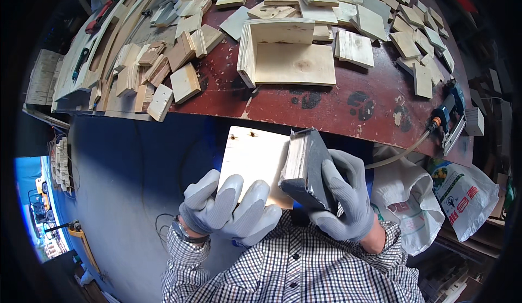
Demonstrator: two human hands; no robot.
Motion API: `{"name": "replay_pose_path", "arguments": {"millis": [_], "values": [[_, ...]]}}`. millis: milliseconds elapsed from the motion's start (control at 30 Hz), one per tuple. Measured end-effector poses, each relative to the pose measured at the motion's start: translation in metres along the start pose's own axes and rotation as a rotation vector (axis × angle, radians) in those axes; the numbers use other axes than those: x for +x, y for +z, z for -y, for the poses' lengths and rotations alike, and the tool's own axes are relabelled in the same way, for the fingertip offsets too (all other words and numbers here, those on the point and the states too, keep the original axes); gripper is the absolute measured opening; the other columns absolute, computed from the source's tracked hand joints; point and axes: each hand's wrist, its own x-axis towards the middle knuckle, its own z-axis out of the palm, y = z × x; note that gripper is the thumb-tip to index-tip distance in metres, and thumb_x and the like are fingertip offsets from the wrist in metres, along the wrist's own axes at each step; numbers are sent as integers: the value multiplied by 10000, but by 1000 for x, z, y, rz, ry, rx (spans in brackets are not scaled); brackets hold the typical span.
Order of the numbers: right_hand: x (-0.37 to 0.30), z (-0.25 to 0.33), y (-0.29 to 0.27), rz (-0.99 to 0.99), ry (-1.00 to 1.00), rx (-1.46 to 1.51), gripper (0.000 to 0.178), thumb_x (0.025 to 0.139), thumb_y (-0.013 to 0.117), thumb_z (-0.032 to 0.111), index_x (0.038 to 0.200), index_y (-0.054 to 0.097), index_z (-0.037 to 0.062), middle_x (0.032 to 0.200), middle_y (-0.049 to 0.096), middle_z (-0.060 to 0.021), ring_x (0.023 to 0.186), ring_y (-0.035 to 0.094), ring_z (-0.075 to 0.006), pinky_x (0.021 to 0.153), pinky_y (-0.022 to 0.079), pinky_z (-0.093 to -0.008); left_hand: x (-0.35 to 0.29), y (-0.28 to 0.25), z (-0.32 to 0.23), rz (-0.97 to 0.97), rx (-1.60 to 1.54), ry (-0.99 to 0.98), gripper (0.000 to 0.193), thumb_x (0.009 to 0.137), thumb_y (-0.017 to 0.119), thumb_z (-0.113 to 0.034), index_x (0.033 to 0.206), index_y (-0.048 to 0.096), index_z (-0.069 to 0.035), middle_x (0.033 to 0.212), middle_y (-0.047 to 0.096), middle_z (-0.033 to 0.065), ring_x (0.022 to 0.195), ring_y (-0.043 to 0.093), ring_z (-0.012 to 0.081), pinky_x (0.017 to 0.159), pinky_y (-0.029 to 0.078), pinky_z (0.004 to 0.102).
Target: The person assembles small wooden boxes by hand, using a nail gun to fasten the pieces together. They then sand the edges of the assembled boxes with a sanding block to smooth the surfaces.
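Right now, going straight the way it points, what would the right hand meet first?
Past the dark block it holds, the right hand would probably meet the red table, though depth is unclear.

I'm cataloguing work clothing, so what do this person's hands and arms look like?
The left hand and right hand wear matching gloves in lighter and darker grey, covering the fingers. A dark band circles the left wrist. The sleeves are finely checked, dark on white.

The left hand (231, 210) hides the lower part of the pale board (254, 156) (far face unseen).
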Motion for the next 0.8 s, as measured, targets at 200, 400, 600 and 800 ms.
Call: {"name": "replay_pose_path", "arguments": {"millis": [200,400,600,800], "values": [[-51,-24,-5,-98,203,119,856,859,757,247,1609,431,-6,1504,484,-312,1335,539,-417,1098,477,-503,76,-26,12,-297,101,55,403,854,796,-513,1088,570,-275,1162,645,46,1101,626,289,884,514,477],[37,15,-2,-26,-25,56,842,842,830,256,1585,504,34,1517,488,-301,1348,520,-435,1141,443,-516,66,-18,6,-250,25,23,319,925,775,-436,1114,595,-252,1313,607,46,1232,593,289,963,514,487],[-18,-5,9,31,69,59,809,847,813,284,1557,533,16,1497,492,-312,1326,532,-438,1129,448,-494,90,-20,15,-298,-51,-24,728,832,905,-492,1338,535,-123,1350,614,97,1241,611,288,1023,518,482],[-8,-8,6,-245,586,719,860,978,659,359,1667,325,-33,1578,480,-186,1404,527,-255,1185,404,-392,87,-3,-17,-566,-1659,-903,1093,969,583,-776,1698,211,-51,1638,434,162,1475,505,325,1260,400,514]]}}
